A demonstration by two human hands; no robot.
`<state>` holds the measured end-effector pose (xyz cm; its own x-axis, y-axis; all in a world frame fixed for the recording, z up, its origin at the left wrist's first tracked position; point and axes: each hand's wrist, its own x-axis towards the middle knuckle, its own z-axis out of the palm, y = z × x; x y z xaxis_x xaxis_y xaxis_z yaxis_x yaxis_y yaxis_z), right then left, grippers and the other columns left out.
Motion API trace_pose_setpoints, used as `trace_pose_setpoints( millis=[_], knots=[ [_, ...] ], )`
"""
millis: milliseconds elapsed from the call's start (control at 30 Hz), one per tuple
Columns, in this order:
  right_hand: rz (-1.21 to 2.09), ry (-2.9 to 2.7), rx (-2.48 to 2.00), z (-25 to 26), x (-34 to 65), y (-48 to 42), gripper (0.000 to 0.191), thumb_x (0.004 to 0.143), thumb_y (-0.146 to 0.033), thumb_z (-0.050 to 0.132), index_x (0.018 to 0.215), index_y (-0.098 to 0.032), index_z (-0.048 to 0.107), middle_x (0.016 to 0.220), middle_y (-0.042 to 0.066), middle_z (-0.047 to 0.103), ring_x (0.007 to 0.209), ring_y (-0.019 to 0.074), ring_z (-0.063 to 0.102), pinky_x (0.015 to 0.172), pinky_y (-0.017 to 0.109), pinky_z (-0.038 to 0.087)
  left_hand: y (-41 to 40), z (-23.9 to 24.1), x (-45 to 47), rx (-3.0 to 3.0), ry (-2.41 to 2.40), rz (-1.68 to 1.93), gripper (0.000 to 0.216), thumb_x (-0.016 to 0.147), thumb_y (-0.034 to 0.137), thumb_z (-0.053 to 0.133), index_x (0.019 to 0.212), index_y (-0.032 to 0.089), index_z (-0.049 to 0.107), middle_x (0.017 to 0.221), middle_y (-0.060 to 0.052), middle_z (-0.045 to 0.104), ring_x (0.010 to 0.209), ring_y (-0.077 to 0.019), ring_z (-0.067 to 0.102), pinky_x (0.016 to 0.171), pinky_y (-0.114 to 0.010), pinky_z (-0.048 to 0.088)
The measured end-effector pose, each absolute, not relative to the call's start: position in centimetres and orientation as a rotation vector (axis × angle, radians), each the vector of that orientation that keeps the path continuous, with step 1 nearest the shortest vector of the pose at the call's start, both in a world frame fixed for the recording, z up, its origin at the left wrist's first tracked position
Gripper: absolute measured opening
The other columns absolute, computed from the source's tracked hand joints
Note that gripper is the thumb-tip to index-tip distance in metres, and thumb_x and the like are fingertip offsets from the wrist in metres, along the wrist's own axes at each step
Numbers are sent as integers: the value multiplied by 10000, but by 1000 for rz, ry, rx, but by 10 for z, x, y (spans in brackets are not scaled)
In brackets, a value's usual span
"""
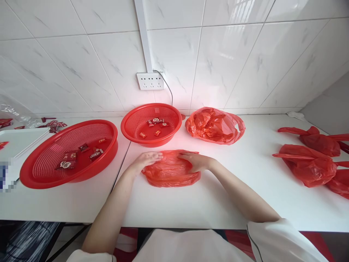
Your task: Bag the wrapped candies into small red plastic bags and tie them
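Red plastic, thin and crinkled, made up the bag [171, 170] that lay flat on the white counter [218, 203], near the front edge and about midway along it. The left hand [145, 160] rested on the bag's left end, fingers stretched out flat and pressing down, gripping nothing. The right hand [196, 161] lay on the bag's upper right part, fingers likewise spread loose on the plastic. Behind the bag, toward the back edge, stood a small basket [151, 123] holding a few wrapped sweets [155, 125]. A big basket [71, 153] with more sweets sat toward the left end. An open heap of bags [215, 125] lay beside the small basket, close to the wall. Knotted, filled bags [311, 163] were gathered at the right end, well apart from the hands. A white tray [19, 140] sat at the far left.
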<state>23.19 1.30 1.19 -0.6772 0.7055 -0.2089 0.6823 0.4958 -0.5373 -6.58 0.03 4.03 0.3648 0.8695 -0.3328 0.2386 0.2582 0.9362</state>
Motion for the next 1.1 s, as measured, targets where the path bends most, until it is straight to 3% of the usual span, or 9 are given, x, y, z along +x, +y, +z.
trace_pose_setpoints(
  millis=[100, 167, 267, 367, 533, 800, 933, 1100],
  knots=[
    [861, -2599, -1156, 40, 220, 2, 633, 784, -318, 633, 1384, -192, 478, 1444, 126, 455, 1305, 280, 452, 1047, 407, 399, 22, 48, -60, 807, 1208, 772, 625, 768, 656, 541, 1048, 105, 639, 1048, -218, 696, 947, -293, 686, 698, -324, 557],
    [859, -2549, -997, 61, 210, -7, 512, 858, -346, 567, 1353, -232, 506, 1342, 86, 563, 1211, 242, 540, 985, 376, 448, 34, 49, -55, 627, 1142, 832, 637, 781, 660, 503, 1016, 84, 637, 994, -225, 701, 921, -285, 692, 627, -284, 558],
    [877, -2528, -811, 88, 198, -20, 419, 871, -318, 569, 1283, -239, 570, 1218, 66, 650, 1093, 230, 616, 904, 354, 486, 42, 45, -48, 527, 963, 923, 472, 820, 460, 528, 1031, 51, 634, 960, -202, 704, 950, -255, 686, 658, -242, 564],
    [878, -2531, -770, 106, 192, -28, 391, 861, -284, 589, 1248, -230, 597, 1187, 66, 670, 1057, 231, 637, 881, 346, 492, 39, 34, -44, 525, 891, 1107, 260, 773, 201, 547, 965, 53, 639, 911, -143, 712, 855, -185, 694, 711, -215, 564],
    [888, -2480, -803, 115, 187, -32, 340, 875, -252, 575, 1213, -236, 605, 1153, 54, 684, 1026, 210, 648, 863, 323, 494, 27, 10, -37, 547, 879, 1249, 68, 724, 128, 558, 760, 128, 615, 739, -31, 695, 677, -125, 657, 748, -266, 574],
    [687, -2395, -1097, 102, 179, -16, 266, 901, -227, 548, 1159, -235, 612, 1059, 62, 698, 977, 209, 650, 822, 323, 487, 11, 10, -32, 673, 823, 1230, 193, 718, 175, 590, 864, 103, 694, 997, -117, 723, 946, -256, 669, 756, -346, 569],
    [510, -2339, -1103, 95, 183, -4, 210, 922, -225, 509, 1103, -194, 611, 1021, 81, 677, 894, 198, 648, 770, 311, 488, 5, 8, -30, 728, 833, 1217, 244, 722, 202, 607, 931, 111, 696, 1023, -118, 715, 1020, -301, 641, 756, -394, 574],
    [288, -2289, -1183, 84, 188, 8, 232, 930, -246, 501, 1134, -177, 589, 1085, 118, 642, 1017, 228, 615, 880, 363, 467, 0, 4, -24, 748, 843, 1230, 140, 725, 203, 626, 831, 136, 687, 1009, -92, 715, 1047, -309, 626, 741, -399, 578]
  ],
)
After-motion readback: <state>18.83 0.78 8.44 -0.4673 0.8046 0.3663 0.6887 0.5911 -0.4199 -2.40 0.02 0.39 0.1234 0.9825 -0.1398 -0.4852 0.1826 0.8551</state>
